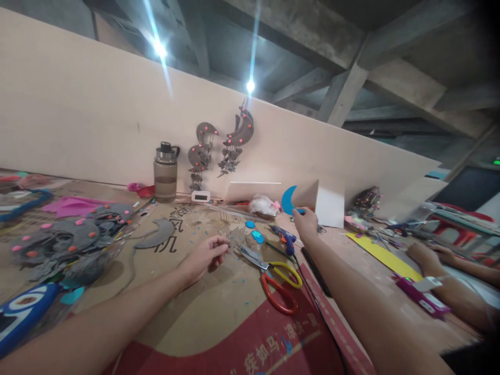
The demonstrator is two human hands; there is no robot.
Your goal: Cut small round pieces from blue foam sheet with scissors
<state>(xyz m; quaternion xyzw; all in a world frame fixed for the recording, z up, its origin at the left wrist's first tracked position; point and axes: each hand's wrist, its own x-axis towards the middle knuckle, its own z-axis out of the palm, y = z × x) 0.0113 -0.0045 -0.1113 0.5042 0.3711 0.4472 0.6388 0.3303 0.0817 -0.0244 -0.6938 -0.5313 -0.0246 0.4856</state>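
My right hand pinches the lower tip of a blue crescent moon cutout, held up near the white boards at the back. On the cardboard sheet, my left hand rests with its fingers curled and thumb beside them; whether anything is in it I cannot make out. Scissors with red and yellow handles lie spread between my hands. A blue glue gun lies below my right hand, its cord running toward me. Small blue flower-like cutouts sit near the scissors' tips. Left of them lies a grey crescent.
Grey moon hangings with pink dots hang on the back board. A water bottle stands behind, and a grey felt pile lies left. At right are yellow sheet, purple device and another person's arms.
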